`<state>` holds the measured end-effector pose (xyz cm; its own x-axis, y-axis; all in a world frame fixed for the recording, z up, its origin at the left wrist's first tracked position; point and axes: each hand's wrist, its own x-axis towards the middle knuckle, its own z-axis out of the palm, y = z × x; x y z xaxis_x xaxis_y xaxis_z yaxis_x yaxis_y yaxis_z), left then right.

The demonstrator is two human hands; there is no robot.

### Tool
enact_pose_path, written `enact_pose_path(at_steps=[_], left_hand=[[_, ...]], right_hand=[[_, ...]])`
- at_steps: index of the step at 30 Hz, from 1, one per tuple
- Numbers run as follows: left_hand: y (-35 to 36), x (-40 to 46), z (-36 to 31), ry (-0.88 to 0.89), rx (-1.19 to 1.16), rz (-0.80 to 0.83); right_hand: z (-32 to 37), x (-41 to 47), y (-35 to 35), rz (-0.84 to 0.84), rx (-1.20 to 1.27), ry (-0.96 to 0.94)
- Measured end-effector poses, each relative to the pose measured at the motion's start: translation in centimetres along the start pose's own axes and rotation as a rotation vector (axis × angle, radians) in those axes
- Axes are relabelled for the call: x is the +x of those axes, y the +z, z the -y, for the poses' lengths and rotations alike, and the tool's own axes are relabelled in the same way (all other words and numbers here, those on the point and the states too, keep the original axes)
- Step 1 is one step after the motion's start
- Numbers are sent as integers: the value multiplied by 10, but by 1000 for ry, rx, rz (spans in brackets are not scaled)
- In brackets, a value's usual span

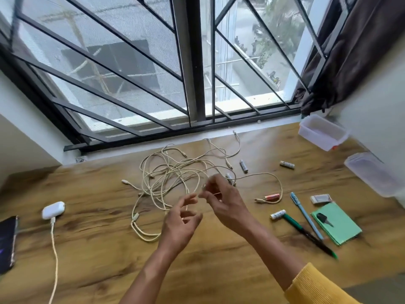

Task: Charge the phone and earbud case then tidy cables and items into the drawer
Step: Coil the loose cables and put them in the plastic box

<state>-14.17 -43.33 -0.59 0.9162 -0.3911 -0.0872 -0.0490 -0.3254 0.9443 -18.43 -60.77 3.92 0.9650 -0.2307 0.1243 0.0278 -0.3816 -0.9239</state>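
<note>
left hand point(183, 220) loosely curled, holding nothing | right hand point(221, 199) pinching a strand of the cable tangle point(173, 178) mid-tabletop point(87, 249) | earbud case point(53, 210) plugged in at left, phone point(7, 242) at left edge | plastic boxes point(322, 131) far right

- Two hands: left hand point(183, 218), right hand point(223, 200).
- One earbud case point(53, 210).
- One phone point(7, 242).
- Five batteries point(287, 164) on the counter point(98, 249).
- Two pens point(305, 216).
- Two clear plastic containers point(322, 131).
- One key point(324, 218).
- One green notepad point(341, 227).
- One eraser point(320, 198).
- One tangle of cables point(173, 176); individual count unclear.
</note>
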Motion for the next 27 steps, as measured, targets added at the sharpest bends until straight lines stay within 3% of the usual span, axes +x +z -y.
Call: enact_pose_path(at_steps=[5,9,12,15,19,24,27], left_hand=[[-3,13,-14,67,-106,23],[-24,18,-28,264,-33,65],[-39,19,-35,310,3,178],[-50,18,-39,306,-18,313],[-61,13,-32,298,44,369],[-83,13,-11,190,-77,358],[-94,18,-10,191,-106,324]], right_hand=[[48,15,6,144,607,31],[62,27,4,103,875,123],[71,30,0,72,1128,228],[75,32,3,48,1202,262],[82,31,6,74,1193,263],[88,29,11,228,1234,178],[90,27,11,417,1269,139]])
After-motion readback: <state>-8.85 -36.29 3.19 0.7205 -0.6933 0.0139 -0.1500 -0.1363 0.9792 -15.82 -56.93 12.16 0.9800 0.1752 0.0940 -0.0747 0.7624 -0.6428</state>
